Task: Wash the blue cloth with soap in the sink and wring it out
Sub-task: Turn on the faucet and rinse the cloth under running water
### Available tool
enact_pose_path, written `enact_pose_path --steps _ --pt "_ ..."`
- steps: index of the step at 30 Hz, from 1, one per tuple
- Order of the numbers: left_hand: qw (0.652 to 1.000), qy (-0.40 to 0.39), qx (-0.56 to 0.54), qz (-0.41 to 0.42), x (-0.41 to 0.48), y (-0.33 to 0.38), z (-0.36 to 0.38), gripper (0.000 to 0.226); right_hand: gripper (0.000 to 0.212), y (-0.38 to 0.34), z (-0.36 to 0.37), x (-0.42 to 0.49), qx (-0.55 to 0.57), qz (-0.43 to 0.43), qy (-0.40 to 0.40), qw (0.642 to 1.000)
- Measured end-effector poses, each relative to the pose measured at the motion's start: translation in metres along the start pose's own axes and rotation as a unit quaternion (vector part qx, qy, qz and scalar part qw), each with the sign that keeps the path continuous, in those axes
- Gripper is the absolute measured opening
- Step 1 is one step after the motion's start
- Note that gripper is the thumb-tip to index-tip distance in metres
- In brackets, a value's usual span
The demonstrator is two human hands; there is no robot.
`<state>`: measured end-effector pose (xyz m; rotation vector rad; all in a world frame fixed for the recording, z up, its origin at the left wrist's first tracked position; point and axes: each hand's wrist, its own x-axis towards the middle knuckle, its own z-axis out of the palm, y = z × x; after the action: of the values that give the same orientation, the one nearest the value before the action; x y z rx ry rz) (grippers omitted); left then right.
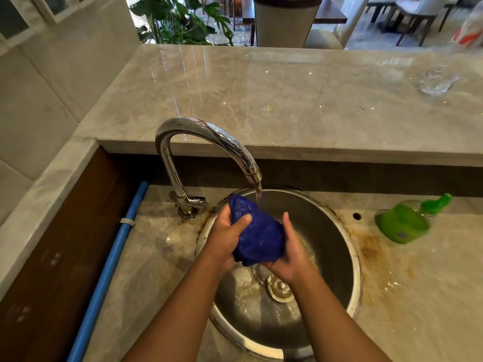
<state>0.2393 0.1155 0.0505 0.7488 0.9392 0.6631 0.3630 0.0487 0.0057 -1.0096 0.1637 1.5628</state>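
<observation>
- The left hand [226, 237] is curled around the near-left side of the bunched dark blue cloth [257, 235], thumb laid across the top of the fabric and the other fingers hidden beneath it.
- The right hand [288, 253] presses against the cloth's right side, fingers together and pointing up and away, palm cupping the bundle from the right and below.
- Both hands are closed onto the cloth, which is squeezed between them; neither touches anything else that I can see.
- The cloth is wadded into a lumpy ball, dark and wet-looking, with a few pale flecks on its upper left fold that could be suds or droplets; I cannot tell which.
- It is held in the air over the round stainless steel sink [347, 246], above the left part of the bowl, clear of the bottom.
- A thin stream of water runs from the curved chrome tap [206, 142] and lands on the far top edge of the cloth.
- The metal drain strainer [279, 287] sits in the sink floor just below the right wrist, with water glinting around it.
- A green plastic soap bottle [403, 222] lies on the stained marble bench [418, 296] to the right of the sink, well apart from the hands.
- A blue pipe [115, 254] runs along the left edge of the bench.
</observation>
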Motion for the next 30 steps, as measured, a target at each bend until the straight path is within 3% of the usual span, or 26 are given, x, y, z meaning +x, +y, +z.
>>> enact_pose_path --steps 2,6,9,13,16,19,22,25,30 --pt "1.0 0.003 0.021 0.003 0.0 0.004 -0.009 0.047 0.053 -0.014 0.001 -0.001 -0.113 -0.024 0.011 0.993" --pt "0.996 -0.016 0.088 0.01 -0.001 0.006 -0.014 0.052 0.031 -0.031 0.013 -0.005 -0.333 -0.071 0.063 0.938" --pt "0.996 -0.011 0.085 0.008 -0.002 0.008 -0.012 0.049 0.024 -0.029 0.018 -0.008 -0.274 -0.13 0.054 0.951" --pt "0.998 0.011 0.054 0.008 0.0 0.007 -0.01 0.042 0.018 -0.017 0.029 -0.008 -0.139 -0.1 0.077 0.982" --pt "0.997 0.048 0.063 0.0 0.003 0.0 -0.005 0.037 0.019 -0.009 0.039 -0.006 -0.168 -0.132 0.099 0.972" --pt "0.983 0.124 0.129 -0.052 0.01 -0.006 -0.004 0.018 0.011 -0.01 0.043 -0.013 -0.275 -0.257 0.11 0.92" --pt "0.968 0.122 0.195 -0.104 0.018 -0.011 -0.006 0.025 0.013 -0.013 0.045 -0.024 -0.361 -0.336 0.075 0.867" --pt "0.982 0.135 0.096 -0.089 0.017 -0.008 0.009 0.029 0.016 0.0 0.054 -0.026 -0.397 -0.351 0.061 0.846" --pt "0.988 0.109 -0.026 -0.103 0.01 -0.018 0.024 0.038 0.024 0.012 0.054 -0.003 -0.505 -0.367 0.138 0.769"
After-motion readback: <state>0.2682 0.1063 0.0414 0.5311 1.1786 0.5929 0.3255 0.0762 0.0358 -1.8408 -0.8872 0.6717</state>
